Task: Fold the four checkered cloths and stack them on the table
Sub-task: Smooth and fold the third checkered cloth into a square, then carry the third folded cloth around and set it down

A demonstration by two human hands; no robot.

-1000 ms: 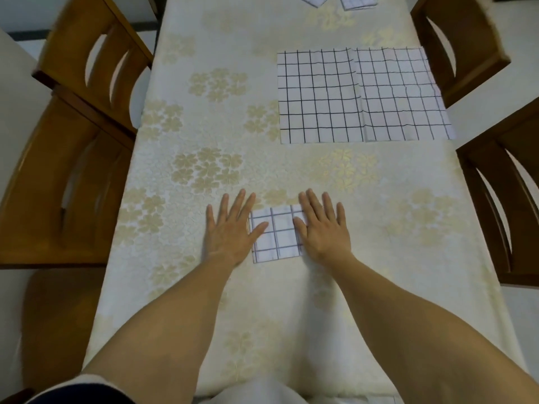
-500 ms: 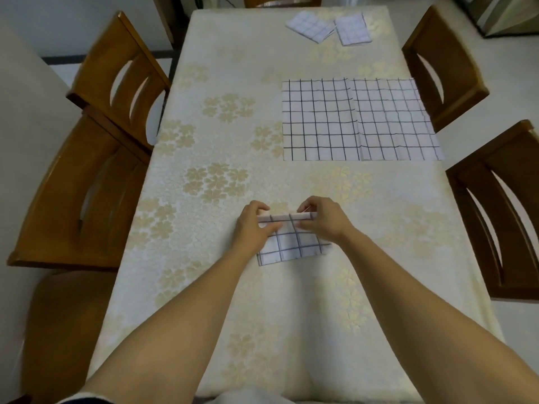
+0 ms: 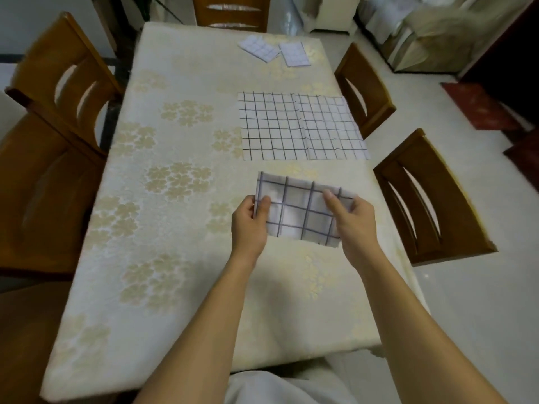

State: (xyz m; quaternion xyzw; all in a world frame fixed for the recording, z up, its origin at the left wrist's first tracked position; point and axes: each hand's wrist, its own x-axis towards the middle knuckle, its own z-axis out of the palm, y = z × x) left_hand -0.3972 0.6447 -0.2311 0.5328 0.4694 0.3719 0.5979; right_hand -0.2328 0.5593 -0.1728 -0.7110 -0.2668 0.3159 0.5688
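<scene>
Currently: folded checkered cloth (image 3: 300, 212), long axis left-right at frame centre, pinched by left hand (image 3: 250, 220) and right hand (image 3: 351, 218); two folded cloths (image 3: 275, 52) lie upper centre.

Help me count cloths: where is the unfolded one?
The unfolded cloth lies flat right of the table's centre, between two folded cloths and the hand-held cloth.

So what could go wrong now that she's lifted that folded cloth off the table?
The folded cloth is pinched only at its side edges by the left hand and right hand, so its layers might sag open in the air. The two folded cloths at the far end lie side by side, not stacked, so any pile built there could end up crooked.
</scene>
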